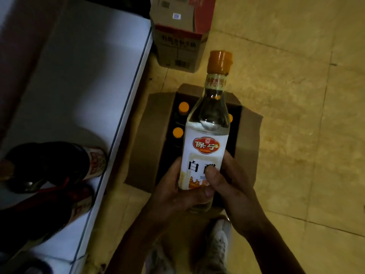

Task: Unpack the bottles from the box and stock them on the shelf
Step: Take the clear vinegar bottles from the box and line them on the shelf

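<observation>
Both hands are clamped on one clear bottle (205,139): the left hand (171,192) wraps its lower body from the left side with the thumb lying across the base of the white label, and the right hand (235,184) closes on it from the right, the thumb pressed flat on the label's black characters. The fingers (212,172) of both hands are curled tight round the glass, with no gap showing between them and the bottle. Above the fingers the bottle rises nearly upright, leaning a little to the right, its red label badge just over the thumbs and its orange cap (220,62) at the far end. Directly behind and below the fingers sits the open box (146,147) on the tiled floor (296,95), flaps spread outward; inside it, up and to the left of the fingers, two more orange-capped bottles (183,107) stand in the dark interior. Well to the left of the fingers runs the white shelf (88,86), where two dark bottles (55,163) are seen near its front edge. Far beyond the fingers, past the cap, stands a second carton (177,46). Below the wrists a pale laced shoe (219,244) shows on the floor.
</observation>
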Motion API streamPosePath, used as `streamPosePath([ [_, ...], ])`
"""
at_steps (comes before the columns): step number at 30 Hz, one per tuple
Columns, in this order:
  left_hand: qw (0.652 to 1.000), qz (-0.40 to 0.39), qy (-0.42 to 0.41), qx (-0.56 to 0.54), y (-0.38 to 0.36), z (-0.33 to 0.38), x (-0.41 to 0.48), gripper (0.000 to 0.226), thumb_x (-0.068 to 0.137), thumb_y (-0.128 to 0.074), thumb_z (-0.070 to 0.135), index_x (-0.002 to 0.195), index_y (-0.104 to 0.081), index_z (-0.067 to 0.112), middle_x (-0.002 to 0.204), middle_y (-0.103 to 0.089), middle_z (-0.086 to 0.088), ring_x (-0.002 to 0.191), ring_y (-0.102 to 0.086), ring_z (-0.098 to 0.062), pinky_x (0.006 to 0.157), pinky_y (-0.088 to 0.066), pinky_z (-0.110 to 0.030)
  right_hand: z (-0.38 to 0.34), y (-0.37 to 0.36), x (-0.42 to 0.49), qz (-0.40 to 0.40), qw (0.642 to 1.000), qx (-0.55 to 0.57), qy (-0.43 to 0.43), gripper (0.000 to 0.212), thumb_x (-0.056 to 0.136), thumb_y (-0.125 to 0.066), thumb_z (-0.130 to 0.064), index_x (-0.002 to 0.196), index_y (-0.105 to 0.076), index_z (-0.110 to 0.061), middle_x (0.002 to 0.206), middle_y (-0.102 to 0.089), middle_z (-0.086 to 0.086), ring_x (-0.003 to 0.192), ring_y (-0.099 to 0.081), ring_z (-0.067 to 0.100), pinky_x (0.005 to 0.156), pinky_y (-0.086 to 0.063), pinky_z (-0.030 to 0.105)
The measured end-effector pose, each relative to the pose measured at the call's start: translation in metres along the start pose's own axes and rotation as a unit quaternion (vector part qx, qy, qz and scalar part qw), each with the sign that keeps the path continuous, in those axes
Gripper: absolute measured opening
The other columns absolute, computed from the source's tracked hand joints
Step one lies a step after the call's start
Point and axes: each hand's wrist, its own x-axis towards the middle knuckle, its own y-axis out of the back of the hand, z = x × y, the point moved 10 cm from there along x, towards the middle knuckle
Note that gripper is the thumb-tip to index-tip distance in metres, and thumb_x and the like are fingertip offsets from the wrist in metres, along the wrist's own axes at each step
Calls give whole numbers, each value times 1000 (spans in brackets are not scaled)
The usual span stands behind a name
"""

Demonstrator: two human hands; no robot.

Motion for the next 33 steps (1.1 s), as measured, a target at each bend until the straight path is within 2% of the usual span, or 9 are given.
streamPosePath([
  [4,998,4,59,29,-6,-12,-30,50,84,-77,1,128,-54,4,91,-75,-5,76,-75,-18,63,-57,-24,0,-12,-35,-10,999,-11,-43,54,94,-61,-30,144,-50,-16,129,-71,7,117,-70,26,94,-59,48],
  [7,996,33,75,35,-13,1,-64,58,78,-83,9,130,-58,20,111,-77,-1,100,-76,-22,74,-61,-28,-14,-18,-65,-7,998,4,-68,56,94,-63,-32,146,-49,-17,133,-69,8,121,-68,27,98,-56,54],
  [10,997,27,75,22,-31,31,-97,65,81,-80,12,138,-54,29,123,-74,-2,112,-72,-23,85,-60,-36,-47,-23,-89,-3,998,9,-58,58,91,-61,-33,146,-50,-19,132,-70,7,121,-68,26,97,-58,47],
  [12,998,19,57,24,-47,61,-115,66,84,-79,11,141,-52,30,127,-72,-2,115,-70,-21,89,-58,-37,-78,-26,-102,0,999,14,-44,55,92,-60,-29,145,-51,-19,130,-71,6,119,-69,25,95,-59,42],
  [15,999,13,35,23,-75,116,-143,59,85,-73,8,138,-55,25,122,-74,-5,110,-72,-21,82,-58,-31,-137,-31,-127,-7,1000,-2,-21,50,93,-59,-27,143,-53,-19,128,-72,3,118,-69,22,96,-59,41],
  [19,999,8,-3,40,-112,187,-175,54,84,-73,8,133,-57,26,122,-73,-7,113,-70,-24,90,-61,-37,-220,-33,-157,-19,999,-13,22,50,93,-59,-26,142,-54,-18,126,-73,-1,117,-70,17,91,-59,29],
  [24,996,5,-41,77,-160,270,-219,56,84,-76,14,136,-55,24,125,-72,-2,116,-70,-19,89,-58,-30,-315,-35,-197,-28,998,-20,60,48,94,-64,-28,140,-54,-23,126,-73,-3,117,-70,17,91,-58,33],
  [28,994,11,-69,83,-198,323,-257,55,86,-74,9,136,-55,22,124,-73,-3,115,-70,-18,87,-58,-26,-382,-37,-233,-36,994,-31,95,44,90,-65,-32,134,-59,-29,124,-74,-5,115,-70,14,88,-58,28],
  [33,990,32,-112,78,-225,366,-295,56,82,-78,12,132,-58,25,122,-73,-4,115,-70,-21,94,-59,-34,-441,-46,-269,-59,989,-33,132,47,86,-66,-37,132,-60,-29,122,-74,-3,114,-71,15,88,-58,28],
])
